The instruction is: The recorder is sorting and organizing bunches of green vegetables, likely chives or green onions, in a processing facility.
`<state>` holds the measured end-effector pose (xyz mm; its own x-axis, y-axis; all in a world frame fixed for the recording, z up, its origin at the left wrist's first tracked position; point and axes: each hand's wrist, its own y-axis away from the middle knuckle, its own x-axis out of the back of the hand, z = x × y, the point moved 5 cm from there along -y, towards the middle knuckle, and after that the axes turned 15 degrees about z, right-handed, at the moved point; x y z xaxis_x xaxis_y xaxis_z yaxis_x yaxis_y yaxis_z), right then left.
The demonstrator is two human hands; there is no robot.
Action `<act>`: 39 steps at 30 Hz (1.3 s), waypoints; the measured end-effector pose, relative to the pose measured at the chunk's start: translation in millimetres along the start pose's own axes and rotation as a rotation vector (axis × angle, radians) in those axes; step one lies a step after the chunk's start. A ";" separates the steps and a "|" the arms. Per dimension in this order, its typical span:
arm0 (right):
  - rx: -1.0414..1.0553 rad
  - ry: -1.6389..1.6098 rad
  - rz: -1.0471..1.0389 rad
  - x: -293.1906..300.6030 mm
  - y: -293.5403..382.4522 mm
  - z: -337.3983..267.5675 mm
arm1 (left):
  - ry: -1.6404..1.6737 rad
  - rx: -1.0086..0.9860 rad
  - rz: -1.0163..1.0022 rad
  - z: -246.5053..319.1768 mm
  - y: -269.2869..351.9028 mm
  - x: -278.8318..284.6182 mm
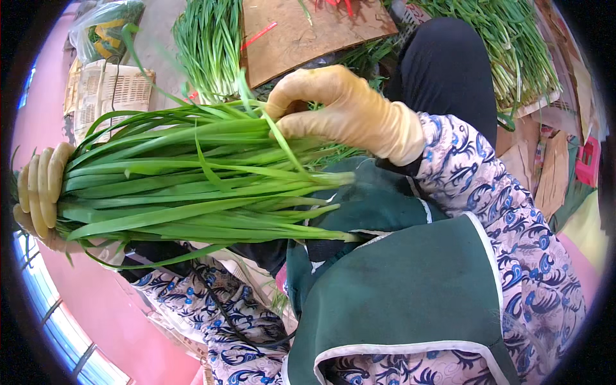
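Note:
My left hand [41, 192], in a pale yellow glove, is closed around the leafy end of a bunch of green garlic chives [178, 178] at the far left. The bunch lies sideways across the view above my lap, its pale stem ends pointing right. My right hand [308, 103], in the same kind of glove, is at the bunch's upper right part, thumb and forefinger pinched on a chive leaf [286, 144]. The other fingers of that hand are curled and partly hidden.
Beyond the held bunch, more chives [209, 53] lie beside a brown board [288, 43] with red strips. Another chive pile [505, 53] is at upper right. Plastic crates [115, 86] and a filled clear bag [108, 29] stand at upper left. A pink plastic object [587, 161] is far right.

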<state>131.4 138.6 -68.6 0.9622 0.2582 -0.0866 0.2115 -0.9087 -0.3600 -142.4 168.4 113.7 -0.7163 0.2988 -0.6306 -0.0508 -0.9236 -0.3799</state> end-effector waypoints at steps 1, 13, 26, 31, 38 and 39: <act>0.011 -0.006 -0.010 4.1 -1.0 -5.8 | 0.210 0.227 -0.164 1.8 1.8 -5.0; -0.288 -0.227 -0.061 27.5 8.1 -14.0 | -0.387 0.076 -0.101 25.9 19.6 -43.3; -0.417 -0.422 -0.240 35.9 31.8 -3.8 | -0.308 0.116 -0.419 5.5 24.6 -76.8; -0.414 -0.479 -0.173 40.0 34.7 -1.3 | -0.326 0.118 -0.556 32.4 17.6 -48.7; -0.333 -0.531 -0.012 33.9 34.7 7.3 | -0.285 0.140 -0.267 15.8 27.1 -54.9; -0.278 -0.525 0.025 34.5 33.6 7.3 | -0.279 0.108 -0.223 18.2 26.2 -53.7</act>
<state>170.4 119.4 -90.4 0.7690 0.2992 -0.5649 0.2953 -0.9500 -0.1013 -118.0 123.8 149.9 -0.8409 0.4321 -0.3259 -0.2896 -0.8679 -0.4036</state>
